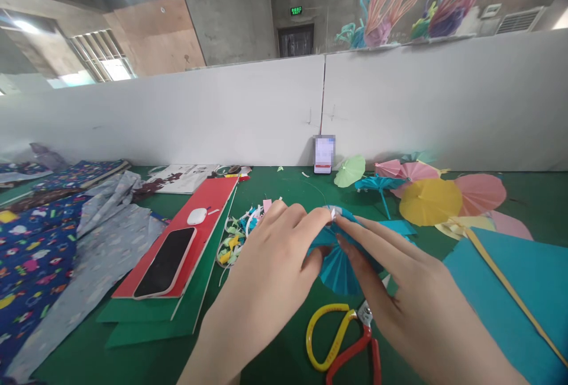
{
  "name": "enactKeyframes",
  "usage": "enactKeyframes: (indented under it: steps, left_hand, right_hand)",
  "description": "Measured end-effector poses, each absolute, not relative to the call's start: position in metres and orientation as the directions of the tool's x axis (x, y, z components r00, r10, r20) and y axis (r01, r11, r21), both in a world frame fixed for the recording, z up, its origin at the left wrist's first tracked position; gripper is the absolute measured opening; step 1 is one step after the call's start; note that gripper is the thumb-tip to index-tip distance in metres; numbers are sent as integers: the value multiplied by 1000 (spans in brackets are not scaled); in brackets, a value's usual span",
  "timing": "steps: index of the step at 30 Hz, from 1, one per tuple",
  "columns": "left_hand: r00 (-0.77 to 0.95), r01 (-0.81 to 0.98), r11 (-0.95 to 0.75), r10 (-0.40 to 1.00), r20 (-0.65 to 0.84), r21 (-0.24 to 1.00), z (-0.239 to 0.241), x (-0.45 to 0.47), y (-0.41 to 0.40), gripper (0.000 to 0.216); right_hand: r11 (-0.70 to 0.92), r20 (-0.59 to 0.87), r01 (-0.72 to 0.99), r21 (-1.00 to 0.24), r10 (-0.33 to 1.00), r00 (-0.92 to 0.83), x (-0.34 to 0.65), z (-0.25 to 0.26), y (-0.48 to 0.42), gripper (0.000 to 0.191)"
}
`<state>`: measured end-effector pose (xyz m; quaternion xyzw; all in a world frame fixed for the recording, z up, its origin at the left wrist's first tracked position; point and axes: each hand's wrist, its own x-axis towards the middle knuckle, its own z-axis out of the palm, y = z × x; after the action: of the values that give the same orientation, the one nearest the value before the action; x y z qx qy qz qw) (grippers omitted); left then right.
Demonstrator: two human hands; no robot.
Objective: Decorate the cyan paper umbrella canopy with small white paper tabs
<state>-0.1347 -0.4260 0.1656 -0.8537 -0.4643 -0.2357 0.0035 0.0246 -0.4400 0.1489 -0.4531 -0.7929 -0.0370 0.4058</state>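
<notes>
Both my hands meet over a teal pleated paper fan [337,267] on the green table [288,187]. My left hand [270,255] pinches its top edge with fingers closed. My right hand [399,284] presses on the fan from the right, fingertips pinching the same top point, where a small white bit shows. Most of the fan is hidden under my fingers.
Yellow-and-red scissors [341,340] lie just below the fan. A phone [166,262] rests on red and green sheets [146,314] at left, by patterned paper [39,255]. Paper scraps [235,237] lie nearby. Paper umbrellas [430,199] and teal sheets [523,290] sit at right. A white partition [266,113] stands behind.
</notes>
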Motion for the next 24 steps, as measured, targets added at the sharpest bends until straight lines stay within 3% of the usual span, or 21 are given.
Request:
enactKeyframes:
  steps: [7, 19, 24]
  left_hand:
    - [441, 846, -527, 780, 445, 86, 163, -126, -428, 34]
    - [423, 850, -516, 792, 440, 111, 163, -121, -429, 34]
    - [392, 860, -501, 772, 500, 100, 162, -117, -432, 22]
  right_hand:
    - [532, 744, 798, -281, 647, -169, 23, 149, -438, 25]
    - [494, 767, 834, -246, 625, -144, 23, 147, -435, 23]
    - [505, 743, 821, -266, 650, -159, 26, 147, -435, 23]
